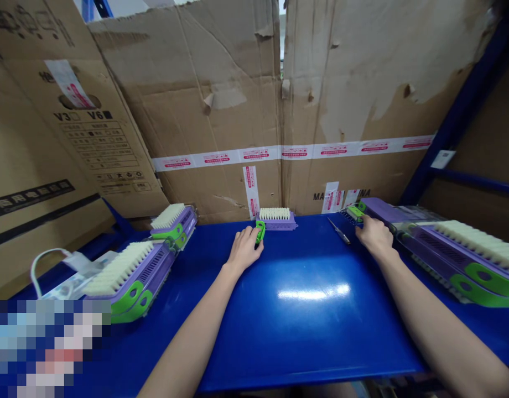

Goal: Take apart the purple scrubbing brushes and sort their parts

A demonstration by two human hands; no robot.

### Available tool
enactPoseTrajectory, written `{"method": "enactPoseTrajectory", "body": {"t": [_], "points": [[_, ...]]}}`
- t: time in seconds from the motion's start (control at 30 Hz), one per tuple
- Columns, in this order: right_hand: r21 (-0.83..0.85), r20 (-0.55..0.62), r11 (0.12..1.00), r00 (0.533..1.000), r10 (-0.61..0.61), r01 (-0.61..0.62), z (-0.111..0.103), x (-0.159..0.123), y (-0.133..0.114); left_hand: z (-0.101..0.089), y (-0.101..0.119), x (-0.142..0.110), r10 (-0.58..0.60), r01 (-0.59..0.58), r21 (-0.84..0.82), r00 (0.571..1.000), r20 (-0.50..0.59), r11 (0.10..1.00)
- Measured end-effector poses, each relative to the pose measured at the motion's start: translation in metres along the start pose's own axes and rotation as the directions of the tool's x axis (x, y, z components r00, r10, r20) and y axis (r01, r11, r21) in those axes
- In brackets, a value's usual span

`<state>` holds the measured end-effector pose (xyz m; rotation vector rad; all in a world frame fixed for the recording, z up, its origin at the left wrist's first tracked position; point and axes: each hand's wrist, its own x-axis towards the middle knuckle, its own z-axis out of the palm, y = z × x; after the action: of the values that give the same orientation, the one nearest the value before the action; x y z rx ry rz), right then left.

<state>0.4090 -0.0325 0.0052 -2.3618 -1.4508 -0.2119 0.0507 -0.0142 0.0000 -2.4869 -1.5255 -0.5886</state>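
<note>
Toward the back of the blue table, my left hand [245,247] is closed around the green end [260,232] of a purple brush [279,221]. The brush lies with its cream bristles upward against the cardboard. My right hand [375,237] is at the back right, its fingers curled at the edge of a small green plastic part [354,212] with thin metal bits around it. The fingertips are partly hidden. Between the two hands, nearer the right one, a slim screwdriver [339,231] lies on the table.
More purple and green brushes are piled at the right [466,254] and at the left [134,276]. A white power strip [72,279] with a cable is behind the left pile. Tall cardboard [208,121] walls the back, and a blue metal post [457,110] rises at the right.
</note>
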Motion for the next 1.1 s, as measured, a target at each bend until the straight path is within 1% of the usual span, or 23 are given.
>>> {"method": "enactPoseTrajectory", "body": {"t": [0.1,0.2,0.3,0.37,0.43,0.47,0.53,0.57,0.63,0.7,0.77,0.8,0.87,0.93,0.97,1.0,1.03,1.1], "points": [[-0.029,-0.017,0.999,0.999,0.031,-0.031,-0.003,-0.002,-0.003,0.001,0.0,0.0,0.004,-0.004,-0.028,1.0,0.0,1.0],[-0.071,-0.122,0.997,0.993,-0.008,-0.001,-0.01,-0.004,-0.008,0.002,0.0,0.0,0.029,-0.029,-0.055,1.0,-0.007,0.998],[-0.121,-0.235,0.99,0.967,-0.102,0.075,-0.017,-0.007,-0.019,0.003,0.002,0.0,0.061,-0.062,-0.07,0.998,-0.003,0.996],[-0.137,-0.261,0.975,0.944,-0.203,0.172,-0.02,-0.013,-0.031,0.004,0.005,0.001,0.091,-0.091,-0.079,0.996,0.002,0.993],[-0.135,-0.243,0.941,0.91,-0.336,0.311,-0.02,-0.022,-0.048,0.004,0.009,0.0,0.125,-0.124,-0.106,0.992,0.007,0.987],[-0.127,-0.225,0.911,0.883,-0.411,0.392,-0.019,-0.029,-0.058,0.003,0.012,-0.001,0.145,-0.143,-0.13,0.989,0.01,0.981],[-0.099,-0.196,0.838,0.815,-0.546,0.537,-0.014,-0.043,-0.078,0.0,0.019,-0.003,0.194,-0.188,-0.185,0.981,0.012,0.964],[-0.087,-0.181,0.804,0.784,-0.593,0.588,-0.011,-0.051,-0.088,-0.002,0.023,-0.004,0.217,-0.211,-0.205,0.976,0.008,0.956],[-0.07,-0.154,0.758,0.744,-0.65,0.648,-0.004,-0.066,-0.105,-0.006,0.03,-0.006,0.24,-0.238,-0.204,0.971,-0.012,0.95],[-0.054,-0.143,0.736,0.724,-0.675,0.675,0.002,-0.078,-0.118,-0.011,0.033,-0.005,0.213,-0.214,-0.151,0.977,-0.025,0.965],[-0.029,-0.146,0.724,0.714,-0.685,0.689,0.006,-0.085,-0.128,-0.015,0.032,-0.003,0.137,-0.137,-0.075,0.991,-0.003,0.988],[-0.014,-0.143,0.715,0.706,-0.693,0.699,0.007,-0.087,-0.132,-0.016,0.031,-0.002,0.09,-0.089,-0.036,0.996,0.028,0.995],[0.011,-0.114,0.687,0.684,-0.721,0.726,0.01,-0.089,-0.137,-0.016,0.024,0.001,-0.01,0.004,0.041,0.991,0.137,0.999],[0.03,-0.068,0.65,0.65,-0.757,0.759,0.012,-0.088,-0.14,-0.015,0.018,0.002,-0.088,0.062,0.106,0.963,0.256,0.992],[0.037,-0.051,0.636,0.637,-0.769,0.771,0.012,-0.088,-0.141,-0.014,0.015,0.003,-0.111,0.076,0.127,0.948,0.299,0.989],[0.042,-0.043,0.633,0.635,-0.772,0.773,0.012,-0.087,-0.142,-0.013,0.013,0.003,-0.124,0.083,0.14,0.938,0.324,0.987],[0.047,-0.042,0.64,0.642,-0.766,0.767,0.011,-0.087,-0.143,-0.012,0.011,0.003,-0.127,0.082,0.144,0.933,0.336,0.986],[0.059,-0.058,0.674,0.676,-0.734,0.736,0.009,-0.087,-0.145,-0.01,0.01,0.002,-0.119,0.075,0.141,0.934,0.336,0.987]]}}
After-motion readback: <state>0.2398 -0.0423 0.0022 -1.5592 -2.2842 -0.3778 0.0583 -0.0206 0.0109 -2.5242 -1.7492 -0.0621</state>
